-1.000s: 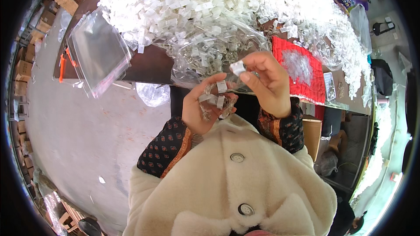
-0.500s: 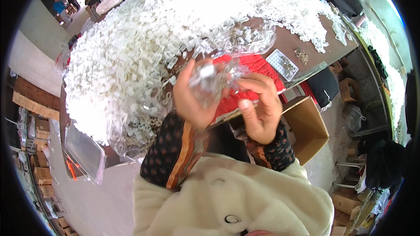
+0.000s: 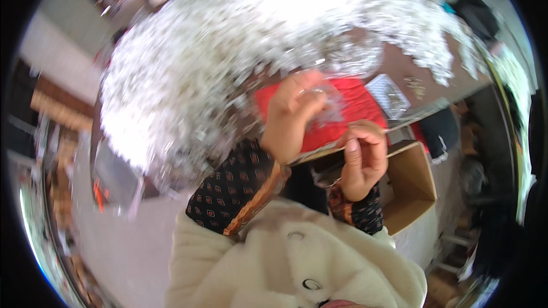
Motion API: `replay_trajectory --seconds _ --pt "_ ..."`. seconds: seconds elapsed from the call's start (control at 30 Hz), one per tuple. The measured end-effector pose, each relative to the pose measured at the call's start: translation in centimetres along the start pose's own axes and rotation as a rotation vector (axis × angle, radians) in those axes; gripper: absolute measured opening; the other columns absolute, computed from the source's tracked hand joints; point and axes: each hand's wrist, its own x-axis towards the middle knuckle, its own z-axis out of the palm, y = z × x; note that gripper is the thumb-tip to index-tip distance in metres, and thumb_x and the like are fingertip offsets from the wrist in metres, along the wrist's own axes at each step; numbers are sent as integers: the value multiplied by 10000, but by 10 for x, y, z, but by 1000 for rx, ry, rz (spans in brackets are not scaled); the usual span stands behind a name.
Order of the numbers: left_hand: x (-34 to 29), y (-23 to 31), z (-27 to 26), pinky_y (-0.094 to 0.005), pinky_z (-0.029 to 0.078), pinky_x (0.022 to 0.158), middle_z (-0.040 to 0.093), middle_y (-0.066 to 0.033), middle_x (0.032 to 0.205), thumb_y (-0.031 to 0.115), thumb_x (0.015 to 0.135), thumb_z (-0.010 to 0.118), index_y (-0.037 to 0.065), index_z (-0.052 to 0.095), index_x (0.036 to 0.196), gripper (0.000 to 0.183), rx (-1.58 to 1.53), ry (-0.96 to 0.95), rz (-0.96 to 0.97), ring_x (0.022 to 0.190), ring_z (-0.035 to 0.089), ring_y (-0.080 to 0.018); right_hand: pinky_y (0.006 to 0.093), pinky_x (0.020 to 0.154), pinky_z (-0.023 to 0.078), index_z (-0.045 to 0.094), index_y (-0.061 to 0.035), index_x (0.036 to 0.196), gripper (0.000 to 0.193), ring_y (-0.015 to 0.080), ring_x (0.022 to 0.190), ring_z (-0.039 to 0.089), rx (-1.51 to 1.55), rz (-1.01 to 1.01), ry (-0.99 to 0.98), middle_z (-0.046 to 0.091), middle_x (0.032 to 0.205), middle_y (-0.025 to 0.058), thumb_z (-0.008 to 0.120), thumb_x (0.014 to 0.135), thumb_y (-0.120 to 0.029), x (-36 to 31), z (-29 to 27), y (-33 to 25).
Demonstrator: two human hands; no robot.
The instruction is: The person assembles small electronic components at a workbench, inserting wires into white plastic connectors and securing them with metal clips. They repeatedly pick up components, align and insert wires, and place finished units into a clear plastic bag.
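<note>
Over the red cloth (image 3: 357,94) at the table's near edge, my left hand (image 3: 288,120) is closed, with clear plastic pieces (image 3: 333,105) at its fingertips. Motion blurs these pieces, so their exact kind is unclear. To the right and a little nearer, my right hand (image 3: 363,162) has its thumb and fingers pinched together. Whatever that pinch holds, if anything, is too small to see. Beyond both hands spreads a large heap of clear and white plastic pieces (image 3: 188,63), with clear plastic bags (image 3: 354,57) on its near side.
Right of the cloth lies a shallow white tray (image 3: 377,91) of small parts, beside a little pile of metallic-looking bits (image 3: 415,86). An open cardboard box (image 3: 414,185) stands below the table edge at my right. A clear plastic bin (image 3: 117,168) is at the left edge.
My hands have moved apart. The left has swung over the red cloth with its clear pieces; the right has come slightly nearer and its fingers have closed. The whole view has shifted and blurred.
</note>
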Motion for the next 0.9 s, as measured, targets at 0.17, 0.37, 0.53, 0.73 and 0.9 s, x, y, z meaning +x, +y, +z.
replay_trajectory --seconds 0.17,0.37,0.53,0.73,0.9 --pt "-159 19 -85 -241 502 758 641 -54 951 -50 957 510 0 599 1109 184 291 259 103 831 608 -103 297 737 506 606 29 1069 182 167 816 596 237 110 -479 590 1033 147 535 911 84 -21 73 -12" --pt "-241 37 -158 -418 493 882 634 -111 978 -93 711 583 12 621 1004 314 1385 406 384 977 619 -289 375 791 524 584 -31 1175 327 342 920 617 -109 -102 -1025 586 1098 179 585 859 51 -60 193 11" --pt "-254 22 -182 -560 352 1063 637 -127 1049 91 704 692 29 652 1021 325 1812 327 406 1102 579 -333 489 807 526 536 -97 1263 495 417 1093 525 -614 -160 -1186 510 1226 202 632 780 -40 -83 246 44" --pt "-257 5 -200 -525 357 1088 591 -82 844 66 744 590 18 646 959 228 1771 210 480 931 594 -256 490 813 531 549 -139 1286 547 430 1089 520 -718 -194 -1257 496 1214 216 648 759 -35 -93 254 46" --pt "-253 9 -200 -459 415 1039 595 -92 837 72 750 592 32 640 905 167 1670 202 427 880 600 -253 464 838 514 593 -115 1236 495 410 1082 536 -711 -157 -1277 531 1178 228 648 750 -38 -95 252 59"
